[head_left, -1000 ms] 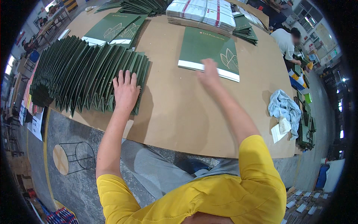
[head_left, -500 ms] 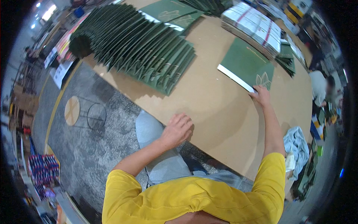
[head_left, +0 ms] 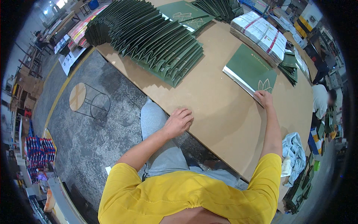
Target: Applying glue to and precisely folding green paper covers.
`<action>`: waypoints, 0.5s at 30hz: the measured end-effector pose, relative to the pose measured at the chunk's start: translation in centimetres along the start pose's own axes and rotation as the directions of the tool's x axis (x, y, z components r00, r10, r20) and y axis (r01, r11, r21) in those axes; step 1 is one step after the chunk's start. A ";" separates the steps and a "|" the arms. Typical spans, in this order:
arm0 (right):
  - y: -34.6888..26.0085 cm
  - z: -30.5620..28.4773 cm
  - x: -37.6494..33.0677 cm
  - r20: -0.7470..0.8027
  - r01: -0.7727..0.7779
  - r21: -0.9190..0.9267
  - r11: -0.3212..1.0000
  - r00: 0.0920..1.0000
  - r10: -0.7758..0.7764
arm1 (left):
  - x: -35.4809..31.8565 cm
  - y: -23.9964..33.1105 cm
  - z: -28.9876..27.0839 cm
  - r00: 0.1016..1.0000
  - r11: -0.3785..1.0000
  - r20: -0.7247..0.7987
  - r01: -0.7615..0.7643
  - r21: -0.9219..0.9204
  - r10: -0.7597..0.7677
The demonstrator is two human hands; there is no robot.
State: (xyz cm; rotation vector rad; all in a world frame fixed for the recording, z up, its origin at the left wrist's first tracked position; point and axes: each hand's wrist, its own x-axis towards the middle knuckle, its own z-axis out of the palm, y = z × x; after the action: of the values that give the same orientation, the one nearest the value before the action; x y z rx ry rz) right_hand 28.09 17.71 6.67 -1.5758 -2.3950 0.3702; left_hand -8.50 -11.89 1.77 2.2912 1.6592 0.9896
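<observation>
My right hand (head_left: 264, 98) pinches the near corner of a flat green printed paper sheet (head_left: 249, 67), thumb and fingers closed at its white edge strip. A pale gold flower outline shows on the sheet beside my fingers. My left hand (head_left: 179, 121) rests at the table's near edge, its fingers curled loosely together with nothing visible in them. Beyond it, a long fanned row of green folded paper pieces (head_left: 164, 48), seemingly bags, leans across the left of the table.
A strapped bundle of white sheets (head_left: 261, 35) lies beyond the green sheet. More green sheets (head_left: 186, 15) lie at the back of the brown table (head_left: 223, 123). A light blue cloth (head_left: 294, 153) hangs at the right edge. On the floor stands a round stool (head_left: 78, 97). Another person (head_left: 320, 100) is at the far right.
The view has shifted a little. My right hand has closed more tightly on the sheet's corner, and the sheet's near edge looks slightly raised. My left hand stays at the table edge.
</observation>
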 end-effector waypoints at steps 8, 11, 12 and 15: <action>2.8 1.4 1.2 -0.261 0.042 0.159 0.986 0.965 0.001 | 0.0 -0.1 -0.1 0.999 0.998 0.020 0.050 0.028 -0.050; 5.6 1.5 0.9 -0.140 -0.045 0.367 0.929 0.985 0.103 | 0.3 -0.1 0.5 0.999 0.999 0.018 0.049 0.013 -0.050; 6.4 1.7 1.1 0.033 -0.160 0.451 0.878 0.986 0.163 | 0.4 -0.2 0.7 1.000 1.000 0.009 0.030 0.002 -0.030; 2.3 1.9 0.6 -0.026 -0.048 0.218 0.975 0.998 0.055 | 0.1 -0.3 0.6 0.997 0.997 0.027 0.066 0.034 -0.067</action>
State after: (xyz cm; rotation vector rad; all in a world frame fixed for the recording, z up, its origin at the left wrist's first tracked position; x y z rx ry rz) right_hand 29.13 19.04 4.11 -1.5341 -2.2075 0.5905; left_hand -8.43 -11.56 1.21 2.2433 1.7414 0.9184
